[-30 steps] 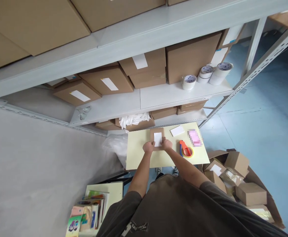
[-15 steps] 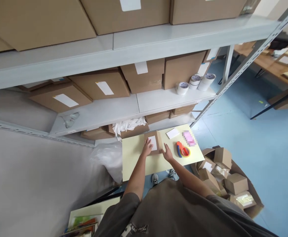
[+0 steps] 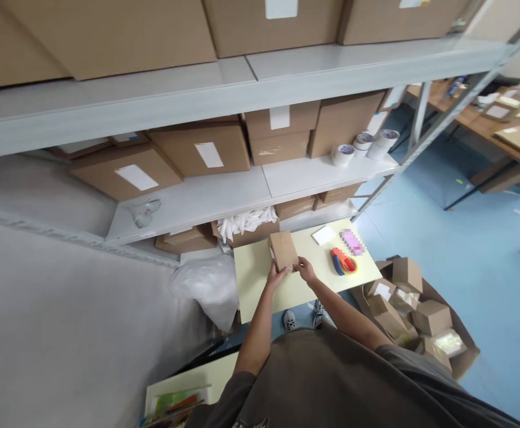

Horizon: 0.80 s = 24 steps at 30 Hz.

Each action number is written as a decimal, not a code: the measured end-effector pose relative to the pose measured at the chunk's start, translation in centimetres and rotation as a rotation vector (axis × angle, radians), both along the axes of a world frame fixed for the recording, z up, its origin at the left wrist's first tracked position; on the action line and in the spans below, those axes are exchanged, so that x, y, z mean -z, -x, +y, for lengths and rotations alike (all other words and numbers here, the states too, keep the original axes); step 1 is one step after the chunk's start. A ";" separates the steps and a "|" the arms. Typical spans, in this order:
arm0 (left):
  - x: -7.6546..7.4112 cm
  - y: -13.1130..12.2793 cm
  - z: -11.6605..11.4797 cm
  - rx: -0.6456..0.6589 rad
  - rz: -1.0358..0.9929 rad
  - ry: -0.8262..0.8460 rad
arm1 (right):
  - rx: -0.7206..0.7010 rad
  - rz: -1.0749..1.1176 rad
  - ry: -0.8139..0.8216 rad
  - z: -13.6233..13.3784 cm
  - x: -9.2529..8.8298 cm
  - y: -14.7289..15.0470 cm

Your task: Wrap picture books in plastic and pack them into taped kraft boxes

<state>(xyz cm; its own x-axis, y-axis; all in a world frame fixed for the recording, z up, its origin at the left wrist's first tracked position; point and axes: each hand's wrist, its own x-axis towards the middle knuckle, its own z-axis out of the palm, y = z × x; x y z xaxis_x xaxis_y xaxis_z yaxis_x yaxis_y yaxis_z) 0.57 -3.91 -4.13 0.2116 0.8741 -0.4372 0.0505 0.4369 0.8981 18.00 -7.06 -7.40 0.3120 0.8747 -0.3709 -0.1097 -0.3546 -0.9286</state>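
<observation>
A small brown cardboard box (image 3: 283, 249) is lifted and tilted over the pale yellow table (image 3: 260, 285). My left hand (image 3: 276, 276) grips its lower left side, fingers closed on it. At the box's lower right corner my right hand (image 3: 305, 268) holds it too. The white label seen on it before no longer shows; a plain brown face is turned up. An orange tape dispenser (image 3: 344, 261), a white card (image 3: 324, 235) and a pink item (image 3: 352, 241) lie on the table to the right.
Grey metal shelving (image 3: 224, 196) stands behind the table with brown cartons and tape rolls (image 3: 361, 145). A large open carton of small boxes (image 3: 415, 312) sits on the blue floor at right. A white plastic bag (image 3: 206, 285) lies left of the table.
The box was lying flat with its white label up under both hands; now both hands have lifted and turned it so a plain side shows. The camera view shifted slightly.
</observation>
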 end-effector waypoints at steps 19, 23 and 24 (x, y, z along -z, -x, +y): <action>-10.3 -25.2 -3.9 0.775 0.053 -0.390 | 0.598 -0.034 -0.293 -14.5 -9.7 -19.8; -10.1 -34.2 -9.0 0.936 0.057 -0.341 | 0.767 -0.072 -0.174 -21.5 -9.5 -25.9; -9.8 -36.3 -10.4 0.969 0.065 -0.322 | 0.813 -0.087 -0.133 -23.2 -9.3 -27.3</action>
